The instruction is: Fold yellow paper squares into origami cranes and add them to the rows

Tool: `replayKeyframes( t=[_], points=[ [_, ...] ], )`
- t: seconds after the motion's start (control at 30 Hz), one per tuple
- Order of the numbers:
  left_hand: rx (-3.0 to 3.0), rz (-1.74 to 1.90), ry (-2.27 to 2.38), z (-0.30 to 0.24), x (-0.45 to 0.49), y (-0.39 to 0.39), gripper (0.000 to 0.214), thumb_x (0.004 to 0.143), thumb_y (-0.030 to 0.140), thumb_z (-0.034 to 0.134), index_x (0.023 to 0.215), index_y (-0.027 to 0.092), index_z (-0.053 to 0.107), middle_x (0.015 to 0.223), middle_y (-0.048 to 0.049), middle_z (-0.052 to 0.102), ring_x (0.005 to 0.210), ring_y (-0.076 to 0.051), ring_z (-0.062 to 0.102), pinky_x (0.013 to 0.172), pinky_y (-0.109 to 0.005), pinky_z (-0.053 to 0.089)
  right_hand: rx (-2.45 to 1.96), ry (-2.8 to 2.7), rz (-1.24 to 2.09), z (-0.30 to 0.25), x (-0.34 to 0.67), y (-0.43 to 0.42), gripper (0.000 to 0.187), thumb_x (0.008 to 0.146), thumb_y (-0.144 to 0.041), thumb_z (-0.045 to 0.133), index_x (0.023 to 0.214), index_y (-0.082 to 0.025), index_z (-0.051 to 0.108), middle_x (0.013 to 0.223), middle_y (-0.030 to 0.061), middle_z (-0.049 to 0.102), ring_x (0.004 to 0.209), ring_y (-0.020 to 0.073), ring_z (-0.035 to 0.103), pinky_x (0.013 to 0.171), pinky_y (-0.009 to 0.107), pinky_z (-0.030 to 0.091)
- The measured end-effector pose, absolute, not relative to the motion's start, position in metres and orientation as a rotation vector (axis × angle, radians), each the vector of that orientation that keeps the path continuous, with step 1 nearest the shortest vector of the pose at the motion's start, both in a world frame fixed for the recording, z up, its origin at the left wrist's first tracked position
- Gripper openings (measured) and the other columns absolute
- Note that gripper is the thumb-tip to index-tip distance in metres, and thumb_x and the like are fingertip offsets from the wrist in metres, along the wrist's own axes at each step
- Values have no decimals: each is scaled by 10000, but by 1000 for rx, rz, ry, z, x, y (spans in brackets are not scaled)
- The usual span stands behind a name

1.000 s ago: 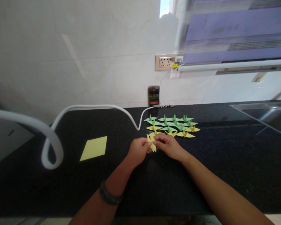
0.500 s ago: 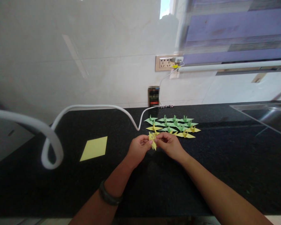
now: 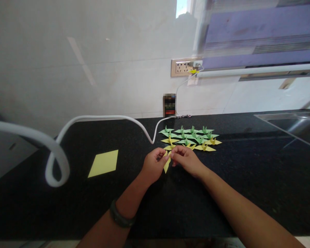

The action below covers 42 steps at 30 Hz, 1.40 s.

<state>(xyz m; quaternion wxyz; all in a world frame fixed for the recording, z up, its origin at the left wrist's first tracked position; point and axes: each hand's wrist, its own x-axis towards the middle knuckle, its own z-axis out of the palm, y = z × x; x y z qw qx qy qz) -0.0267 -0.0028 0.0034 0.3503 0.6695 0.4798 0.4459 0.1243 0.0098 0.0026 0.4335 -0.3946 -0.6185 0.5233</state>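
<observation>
Between my two hands is a yellow folded paper crane (image 3: 166,165), one pointed end hanging downward. My left hand (image 3: 154,163) pinches it from the left between thumb and fingers. From the right, my right hand (image 3: 187,159) pinches its upper part, and the fingers hide some of the folds. Just beyond my hands, green paper cranes (image 3: 186,141) and yellow paper cranes (image 3: 204,147) stand in close rows on the dark countertop (image 3: 150,213). Off to the left lies a flat yellow sheet of paper (image 3: 104,163).
A thick white cable (image 3: 105,117) loops across the left side and back of the counter. A phone-like device (image 3: 169,105), blurred out, leans against the wall below a socket (image 3: 181,67). At the far right is a metal sink (image 3: 299,127).
The yellow crane has turned in my fingers, and its pointed end now reaches lower. My right fingertips have shifted slightly on it. The standing cranes and the sheet stay put.
</observation>
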Motion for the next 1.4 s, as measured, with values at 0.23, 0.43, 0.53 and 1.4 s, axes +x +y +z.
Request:
replayKeyframes(
  t=[0.23,0.43,0.53,1.4],
  points=[
    [1714,1244,1223,3,-25,-6,209,716,230,514,918,172,510,770,-21,559,688,-113,534,607,-212,434,-954,-1391,1458,3,124,9,140,712,-273,519,652,-147,507,584,-21,540,434,57,487,469,197,407],
    [1909,1213,1207,10,-25,-10,151,726,242,511,821,178,609,896,-66,555,847,-161,537,652,-226,458,-956,-1260,1556,4,123,8,105,679,-247,551,665,-147,522,567,-20,551,495,75,537,511,201,433],
    [1920,1212,1223,8,-26,-9,154,714,246,535,823,175,617,867,-59,570,803,-150,553,652,-227,465,-965,-1250,1550,6,123,7,120,666,-258,571,672,-141,544,569,-15,555,486,69,522,502,197,426],
    [2250,1375,1317,6,-25,-9,135,706,200,562,788,175,667,806,-61,644,764,-146,586,713,-271,472,-1022,-1105,1640,10,118,2,152,664,-230,505,543,-138,504,466,-48,444,326,29,326,342,178,366]
  ],
)
